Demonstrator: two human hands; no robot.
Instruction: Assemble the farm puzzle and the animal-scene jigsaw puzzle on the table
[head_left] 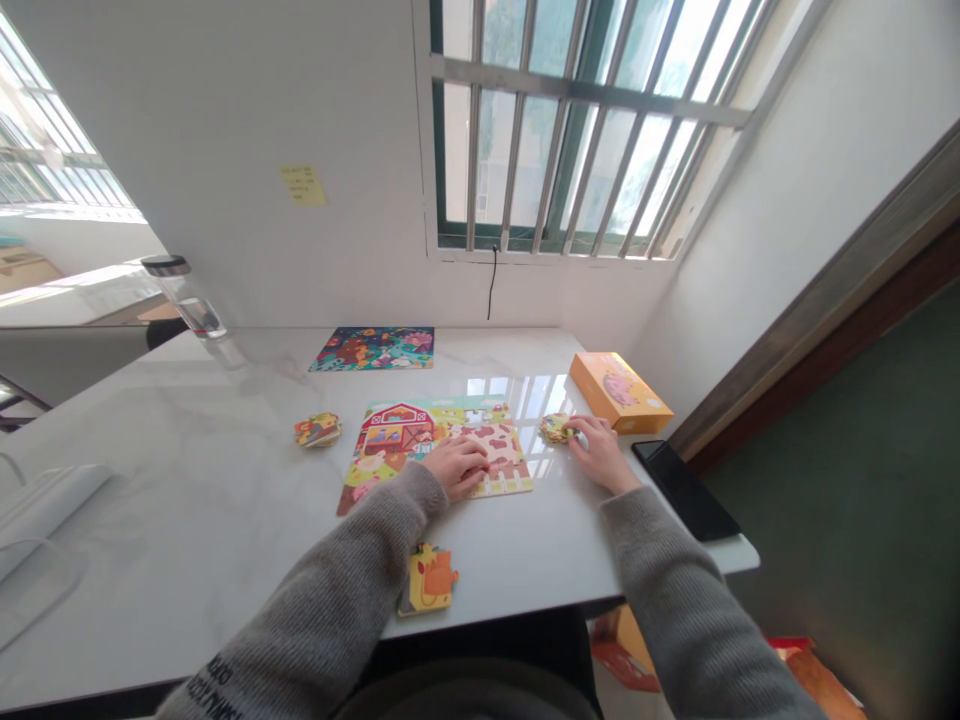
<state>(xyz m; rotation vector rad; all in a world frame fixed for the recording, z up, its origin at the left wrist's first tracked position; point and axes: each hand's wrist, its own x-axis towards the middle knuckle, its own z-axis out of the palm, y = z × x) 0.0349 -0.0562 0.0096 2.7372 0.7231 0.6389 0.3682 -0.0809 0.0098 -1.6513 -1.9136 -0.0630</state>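
Note:
A farm jigsaw puzzle [390, 455] with a red barn and a spotted cow lies on the white table. My left hand [457, 466] rests on its middle, fingers loosely bent, with nothing visible in them. To the right of the puzzle is a small pile of puzzle pieces [553, 428]. The fingertips of my right hand [598, 452] close on a piece at the pile's right edge, partly hiding it. Another stack of pieces [319, 429] sits left of the puzzle. Nearer to me, by my left forearm, lies a stack with an orange-and-yellow piece [431, 580] on top.
A dark blue picture puzzle [375, 349] lies by the wall. An orange box [621, 392] and a black phone or tablet [685, 490] are at the right edge. A glass bottle [187, 298] stands back left; a white device [49, 515] is at far left.

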